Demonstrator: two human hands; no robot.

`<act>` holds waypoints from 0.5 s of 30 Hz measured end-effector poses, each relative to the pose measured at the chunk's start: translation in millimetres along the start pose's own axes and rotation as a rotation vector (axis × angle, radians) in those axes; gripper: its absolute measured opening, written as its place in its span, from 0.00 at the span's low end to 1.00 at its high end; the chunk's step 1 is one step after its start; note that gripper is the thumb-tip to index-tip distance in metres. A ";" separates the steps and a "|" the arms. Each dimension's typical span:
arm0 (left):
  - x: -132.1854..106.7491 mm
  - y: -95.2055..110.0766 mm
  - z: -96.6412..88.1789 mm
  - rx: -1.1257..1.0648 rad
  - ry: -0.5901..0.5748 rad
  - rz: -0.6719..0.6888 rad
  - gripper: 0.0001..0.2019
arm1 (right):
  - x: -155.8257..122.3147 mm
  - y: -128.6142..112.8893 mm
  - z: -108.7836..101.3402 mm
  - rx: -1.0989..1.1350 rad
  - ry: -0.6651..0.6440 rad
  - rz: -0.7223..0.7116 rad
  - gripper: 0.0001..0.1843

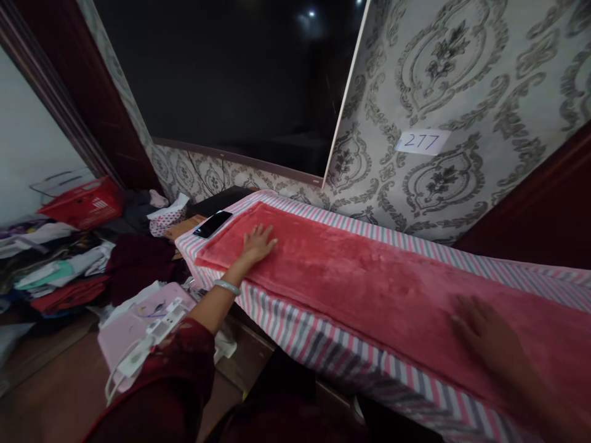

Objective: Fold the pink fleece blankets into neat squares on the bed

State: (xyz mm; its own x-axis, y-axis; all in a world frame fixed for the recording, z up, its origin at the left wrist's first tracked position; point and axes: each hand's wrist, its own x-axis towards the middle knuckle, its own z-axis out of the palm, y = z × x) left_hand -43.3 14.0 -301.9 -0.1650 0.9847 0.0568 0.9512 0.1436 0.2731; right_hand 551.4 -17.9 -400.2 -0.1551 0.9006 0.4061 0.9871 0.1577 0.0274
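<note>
Taking the middle of the long, folded, plush coral-red blanket as clock centre, the left hand lies palm down on it at ten o'clock, fingers spread wide, gripping nothing. At four o'clock the right hand, dim and blurred, has its fingers extended with nothing visible in them; whether it presses the blanket I cannot tell. The step in hand looks like smoothing the blanket; the next move seems to call for light, even pressure from open palms.

Around it, leftmost towards nine o'clock, are heaped multicoloured clothes and a red basket, then a white power strip. A black phone lies at ten o'clock on the pink, grey and white striped cloth covering the tabletop. A large black screen fills eleven o'clock; at one o'clock, white paper marked 277 sits against grey patterned wallpaper.
</note>
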 end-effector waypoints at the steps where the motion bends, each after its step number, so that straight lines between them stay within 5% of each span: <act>1: 2.6 -10.3 -3.8 0.007 0.013 -0.025 0.31 | 7.0 -22.0 -1.8 0.051 -0.022 -0.027 0.37; 9: 6.5 -47.3 11.6 0.130 -0.014 -0.100 0.33 | 60.0 -210.8 -12.1 0.253 -0.131 -0.363 0.32; 12: 5.9 -50.6 22.8 0.176 -0.011 -0.101 0.33 | 68.9 -254.7 -9.1 0.222 -0.193 -0.369 0.32; 15: 7.4 -53.4 29.2 0.174 0.021 -0.078 0.33 | 68.5 -274.2 -0.3 0.187 -0.252 -0.335 0.31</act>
State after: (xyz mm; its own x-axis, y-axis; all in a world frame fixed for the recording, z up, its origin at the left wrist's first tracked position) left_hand -87.7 16.4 -344.2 -0.2433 0.9679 0.0628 0.9659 0.2358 0.1071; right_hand 270.1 0.4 -379.7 -0.4918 0.8544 0.1678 0.8606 0.5062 -0.0554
